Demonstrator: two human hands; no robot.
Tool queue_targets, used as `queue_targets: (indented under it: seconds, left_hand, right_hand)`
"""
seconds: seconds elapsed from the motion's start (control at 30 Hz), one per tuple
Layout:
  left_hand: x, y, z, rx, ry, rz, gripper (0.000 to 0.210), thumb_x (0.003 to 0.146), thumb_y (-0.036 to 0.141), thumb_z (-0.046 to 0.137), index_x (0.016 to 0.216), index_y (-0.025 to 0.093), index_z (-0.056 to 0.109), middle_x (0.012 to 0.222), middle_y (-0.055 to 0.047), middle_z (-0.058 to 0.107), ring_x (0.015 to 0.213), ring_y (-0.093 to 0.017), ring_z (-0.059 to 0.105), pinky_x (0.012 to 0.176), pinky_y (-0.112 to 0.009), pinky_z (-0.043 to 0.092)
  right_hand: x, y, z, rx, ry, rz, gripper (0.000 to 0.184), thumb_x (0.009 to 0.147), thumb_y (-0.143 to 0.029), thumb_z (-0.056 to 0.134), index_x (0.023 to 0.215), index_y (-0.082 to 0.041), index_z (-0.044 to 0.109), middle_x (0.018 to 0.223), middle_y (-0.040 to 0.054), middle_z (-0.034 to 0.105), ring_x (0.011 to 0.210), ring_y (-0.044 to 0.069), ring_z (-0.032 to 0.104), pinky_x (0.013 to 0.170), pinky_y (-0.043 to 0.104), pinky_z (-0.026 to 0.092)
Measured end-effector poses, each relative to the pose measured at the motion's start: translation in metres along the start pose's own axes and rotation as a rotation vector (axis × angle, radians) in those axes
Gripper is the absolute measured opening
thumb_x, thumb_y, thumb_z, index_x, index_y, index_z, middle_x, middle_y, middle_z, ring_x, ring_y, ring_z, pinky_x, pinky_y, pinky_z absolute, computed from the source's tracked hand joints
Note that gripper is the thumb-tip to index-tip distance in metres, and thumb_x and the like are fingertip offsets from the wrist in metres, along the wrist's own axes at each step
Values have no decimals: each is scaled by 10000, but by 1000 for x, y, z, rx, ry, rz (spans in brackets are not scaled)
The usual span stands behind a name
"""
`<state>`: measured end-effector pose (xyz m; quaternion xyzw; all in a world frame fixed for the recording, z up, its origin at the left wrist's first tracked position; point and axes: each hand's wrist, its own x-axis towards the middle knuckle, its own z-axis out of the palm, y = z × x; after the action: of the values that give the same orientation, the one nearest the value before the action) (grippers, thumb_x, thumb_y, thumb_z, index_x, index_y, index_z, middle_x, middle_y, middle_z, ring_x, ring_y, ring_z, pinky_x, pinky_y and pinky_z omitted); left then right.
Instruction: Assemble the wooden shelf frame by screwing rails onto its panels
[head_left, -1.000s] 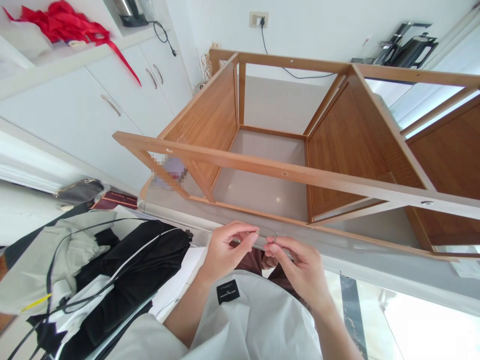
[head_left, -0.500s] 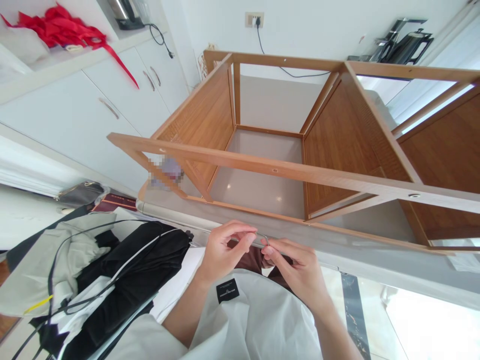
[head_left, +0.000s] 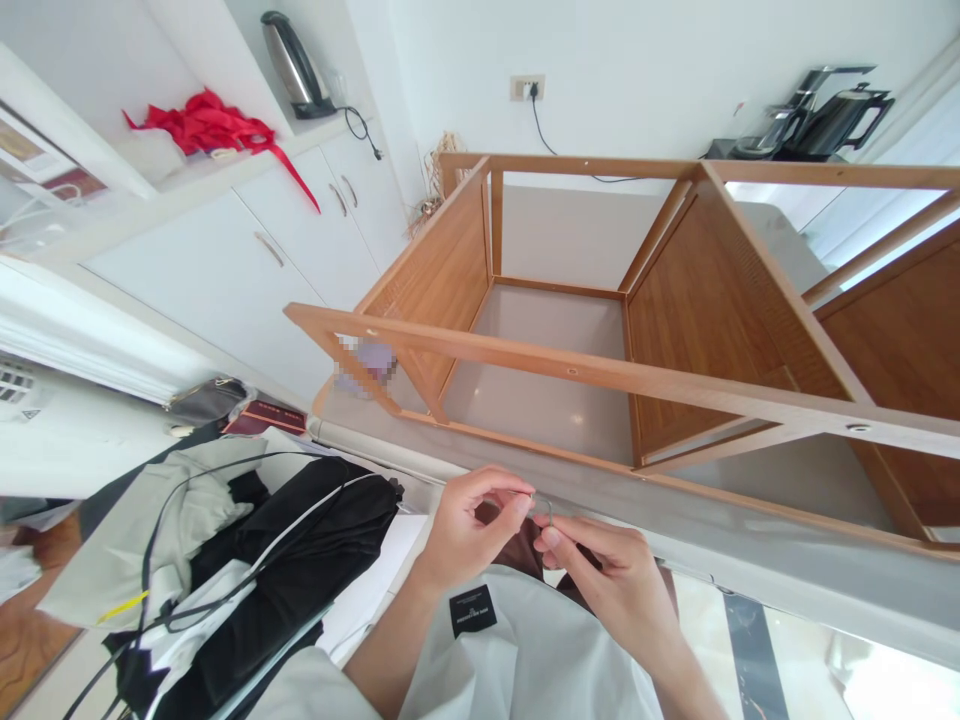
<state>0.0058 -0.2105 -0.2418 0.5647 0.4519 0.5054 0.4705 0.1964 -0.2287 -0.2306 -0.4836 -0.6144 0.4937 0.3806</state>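
Observation:
My left hand (head_left: 476, 525) is closed in a pinch of thumb and forefinger, with a tiny thing at the fingertips that is too small to name. Close beside it, my right hand (head_left: 600, 560) grips a thin bent metal hex key (head_left: 549, 508) between thumb and fingers, its bent end pointing toward the left fingertips. Both hands are above my lap, in front of the table's near edge. Just beyond them, a wooden furniture frame (head_left: 517, 352) with slatless side panels and screw holes in its rails rests on a grey table (head_left: 420, 440).
To the left lie black clothes (head_left: 300, 530), a beige cloth (head_left: 172, 500) and loose cables, with a white power strip (head_left: 214, 610). A white cabinet (head_left: 217, 240) holds red ribbon (head_left: 217, 125) and a kettle (head_left: 294, 65). Another kettle (head_left: 836, 122) stands at the back right.
The view has shifted, so the frame and hands appear lower and farther right. Both hands keep their pinches, fingertips still close together.

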Motion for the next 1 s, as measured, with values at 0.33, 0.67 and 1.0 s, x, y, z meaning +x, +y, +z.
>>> queue_targets:
  seconds: [0.33,0.67,1.0]
  left_hand:
    - [2,-4,-3,90,-80,-9,120,915,280,669,945,191,744,843,-43,718,714,-143,703,626,-212,585]
    - [6,2,29,170,21,-129,322,776,523,769,818,204,758,689,-2,713,500,-111,605,517,-190,536]
    - [37,25,64,88,-332,-126,229,837,409,727,880,185,742,775,-43,764,657,-155,716,660,-223,594]
  right_hand:
    - [-4,0,-1,44,-39,124,325,965,-399,598,789,-194,780,682,16,725,628,125,650,570,191,469]
    - [-17,9,-11,-85,120,59,227,931,-184,596,752,-201,736,671,-36,687,656,85,619,565,150,400]
    - [-44,-8,-49,-392,319,-136,288,1007,-269,532,766,-202,673,629,-24,588,582,85,507,596,192,401]
